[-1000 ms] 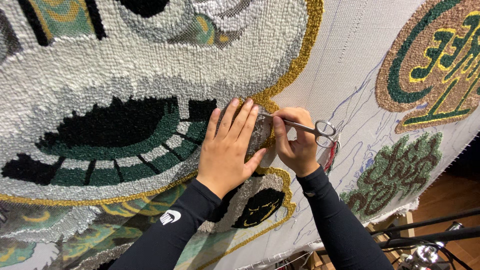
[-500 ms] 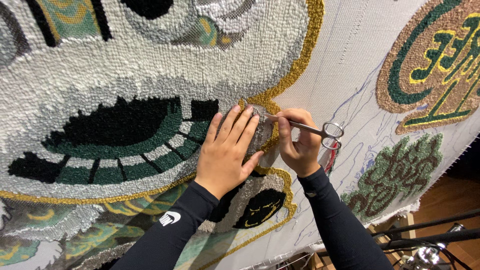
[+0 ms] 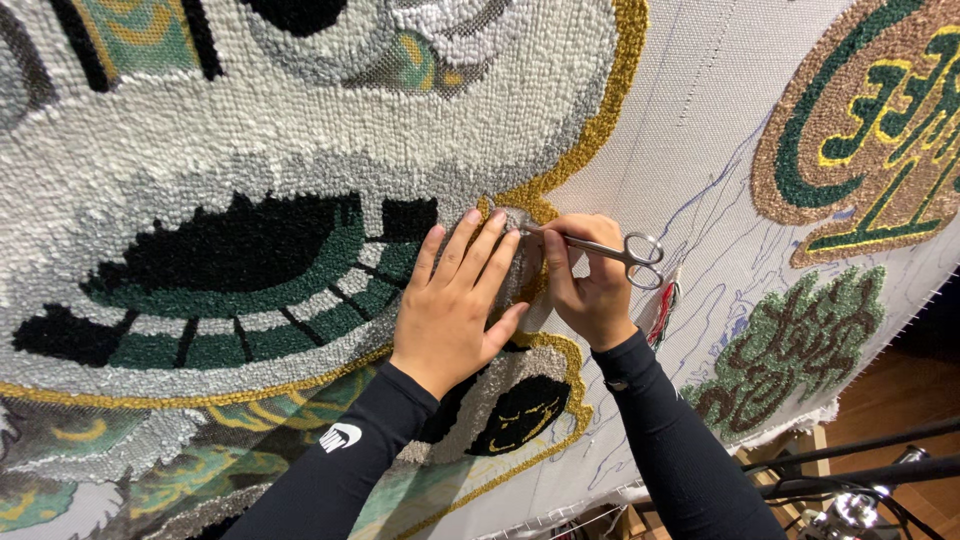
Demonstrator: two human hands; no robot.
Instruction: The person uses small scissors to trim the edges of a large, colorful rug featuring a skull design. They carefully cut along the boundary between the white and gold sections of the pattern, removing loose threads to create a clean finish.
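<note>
- Against the looped face of a large tufted rug [image 3: 250, 130], the left hand [image 3: 455, 300] lay flat, fingers together and stretched out, palm pressed on the pile and gripping nothing.
- Just beside it, the right hand [image 3: 590, 285] was closed around a pair of small silver scissors [image 3: 595, 247], thumb and fingers pinched on the shanks.
- The scissors lay nearly level across the top of the right hand: their ring handles stuck out past the knuckles to the right, and their tips pointed left, reaching the pile right at the left hand's fingertips [image 3: 500, 222].
- Whether the blades were parted or shut could not be told; the tips were too small and half sunk in the yarn.
- The tips met the rug where a gold yarn border [image 3: 600, 110] curved down beside grey-white loops, with a black and green patch [image 3: 240, 265] to the left of the left hand.
- Both forearms wore black sleeves [image 3: 330, 480].
- Red threads [image 3: 663, 308] hung just below the scissor handles, beside the right wrist.
- To the right, bare white backing cloth [image 3: 700, 120] carried thin blue drawn lines, and further right sat a tufted brown and green emblem [image 3: 870, 130].
- Lower right, dark metal bars [image 3: 860, 470] showed over a wooden floor [image 3: 900, 400].
</note>
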